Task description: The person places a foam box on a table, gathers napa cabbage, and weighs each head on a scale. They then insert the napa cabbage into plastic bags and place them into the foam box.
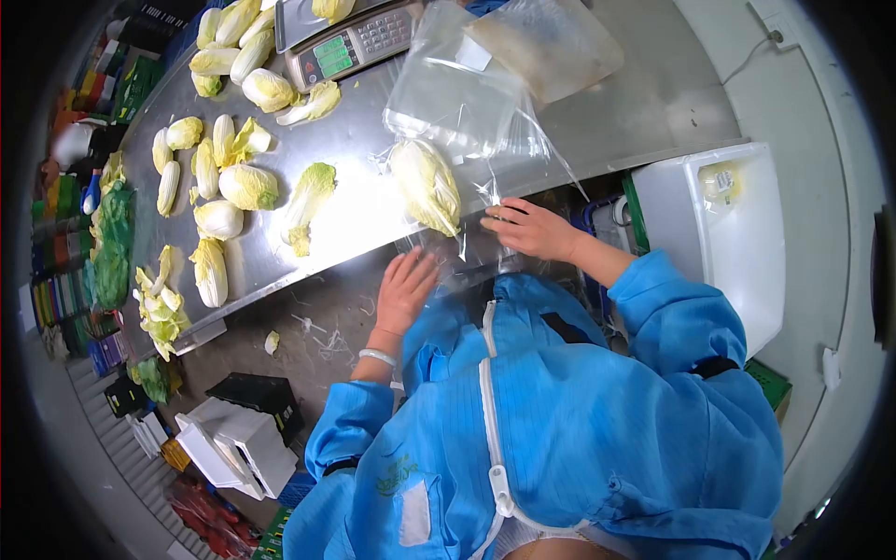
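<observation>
A napa cabbage (425, 185) lies near the front edge of the steel table (369, 210), its tip towards me. Clear plastic film (459, 250) shows around that tip and hangs over the edge between my hands. My left hand (405, 287), with a band at the wrist, is at the film's left side, just off the table edge, fingers stretched out. On the other side, my right hand (534, 230) has its fingers apart against the film, to the right of the cabbage. Whether either hand pinches the film is hard to see. Clear plastic bags (457, 89) lie flat behind the cabbage.
Several more napa cabbages (248, 187) lie at the left of the table. A digital scale (350, 47) stands at the back. Loose leaves (161, 313) sit at the left corner. A white foam box (747, 233) is to my right; another white box (238, 443) is on the floor.
</observation>
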Available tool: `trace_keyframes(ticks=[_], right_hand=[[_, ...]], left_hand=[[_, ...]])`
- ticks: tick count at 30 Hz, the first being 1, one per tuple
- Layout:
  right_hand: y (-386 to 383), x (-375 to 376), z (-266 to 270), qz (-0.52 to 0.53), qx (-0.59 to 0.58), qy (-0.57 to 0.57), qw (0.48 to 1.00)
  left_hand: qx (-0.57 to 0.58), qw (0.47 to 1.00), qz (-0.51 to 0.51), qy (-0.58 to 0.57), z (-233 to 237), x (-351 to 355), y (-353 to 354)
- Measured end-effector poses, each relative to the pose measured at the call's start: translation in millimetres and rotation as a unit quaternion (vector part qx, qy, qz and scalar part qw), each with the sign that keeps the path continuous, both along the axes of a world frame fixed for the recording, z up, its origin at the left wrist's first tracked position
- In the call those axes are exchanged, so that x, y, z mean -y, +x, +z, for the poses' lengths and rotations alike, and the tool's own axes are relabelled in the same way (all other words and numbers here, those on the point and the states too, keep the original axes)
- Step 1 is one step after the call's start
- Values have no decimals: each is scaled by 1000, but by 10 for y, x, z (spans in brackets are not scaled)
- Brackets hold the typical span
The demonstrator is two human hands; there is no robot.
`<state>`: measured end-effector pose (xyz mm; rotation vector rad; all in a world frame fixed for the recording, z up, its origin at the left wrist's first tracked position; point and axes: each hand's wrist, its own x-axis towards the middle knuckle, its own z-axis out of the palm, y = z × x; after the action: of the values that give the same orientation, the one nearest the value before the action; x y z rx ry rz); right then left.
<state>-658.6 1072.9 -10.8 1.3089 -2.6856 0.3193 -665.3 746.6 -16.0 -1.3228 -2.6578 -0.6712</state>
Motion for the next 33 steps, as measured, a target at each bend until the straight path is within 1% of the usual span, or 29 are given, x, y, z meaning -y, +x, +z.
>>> trace_keyframes(ticks=[1, 2, 3, 4, 5, 6, 7, 8, 9, 10, 11, 12, 13, 14, 16, 17, 18, 19, 20, 21, 24, 25, 26, 27, 28, 29, 30, 32, 33], right_hand=[[-55, -33, 14, 38, 28, -14, 999], [-91, -54, 24, 11, 79, -55, 995], [-118, -72, 37, -16, 131, -96, 987], [-149, -90, 39, -43, 180, -136, 973], [-174, -118, 26, -128, 284, -181, 933], [-228, -136, 24, -172, 360, -232, 887], [-296, -140, 70, -214, 432, -280, 830], [-356, -134, 93, -253, 499, -324, 763], [-383, -90, -49, -268, 509, -390, 719], [-405, -43, -216, -307, 529, -398, 684], [-434, 17, -344, -346, 547, -406, 645], [-457, 54, -465, -383, 565, -413, 604], [-462, 113, -408, -410, 583, -407, 571], [-481, 179, -366, -429, 556, -338, 627], [-489, 327, -324, -455, 490, -189, 719], [-472, 406, -411, -475, 428, -154, 753], [-470, 435, -454, -477, 403, -142, 768], [-478, 468, -440, -480, 376, -131, 782], [-481, 484, -418, -483, 350, -119, 794], [-480, 443, -385, -487, 378, -105, 780], [-442, 328, -204, -548, 294, -52, 781], [-470, 322, 97, -562, 328, -33, 759], [-438, 361, 171, -494, 257, -82, 827], [-382, 417, 230, -417, 183, -130, 881], [-319, 495, 279, -334, 104, -175, 920], [-271, 670, 336, -268, 88, -128, 951], [-276, 848, 382, -199, 71, -80, 974], [-360, 1063, 135, -197, 10, -26, 980], [-392, 1116, -6, -196, -22, 1, 980]], left_hand=[[23, 999, -19, 27, 4, 3, -51], [48, 997, -36, 54, 9, 9, -84], [72, 993, -18, 95, 25, 37, -128], [152, 983, 33, 102, 55, 83, -164], [229, 964, 84, 108, 82, 137, -211], [304, 937, 134, 113, 119, 166, -253], [383, 898, 178, 124, 327, 91, -354], [440, 863, 183, 168, 247, 94, -430], [494, 823, 187, 210, 112, 119, -511], [545, 778, 189, 250, 36, 124, -592], [565, 746, 223, 272, 37, 41, -634], [580, 732, 255, 250, -20, 21, -683], [594, 716, 287, 228, -126, 16, -716], [607, 698, 319, 204, -170, -14, -746], [577, 724, 336, 173, -248, -107, -730], [563, 731, 353, 155, -271, -151, -717], [547, 739, 368, 138, -297, -198, -733], [555, 725, 374, 162, -303, -234, -737], [558, 723, 374, 158, -297, -245, -744], [561, 722, 373, 155, -287, -251, -751], [580, 710, 363, 167, -201, -267, -769], [588, 701, 363, 176, -195, -259, -766], [596, 692, 363, 185, -189, -267, -764], [604, 683, 369, 180, -172, -282, -757], [612, 675, 374, 174, -131, -301, -763], [618, 669, 377, 168, -103, -316, -778], [633, 657, 370, 178, -99, -319, -777], [660, 631, 356, 201, -149, -292, -764], [664, 622, 365, 196, -284, -239, -758]])
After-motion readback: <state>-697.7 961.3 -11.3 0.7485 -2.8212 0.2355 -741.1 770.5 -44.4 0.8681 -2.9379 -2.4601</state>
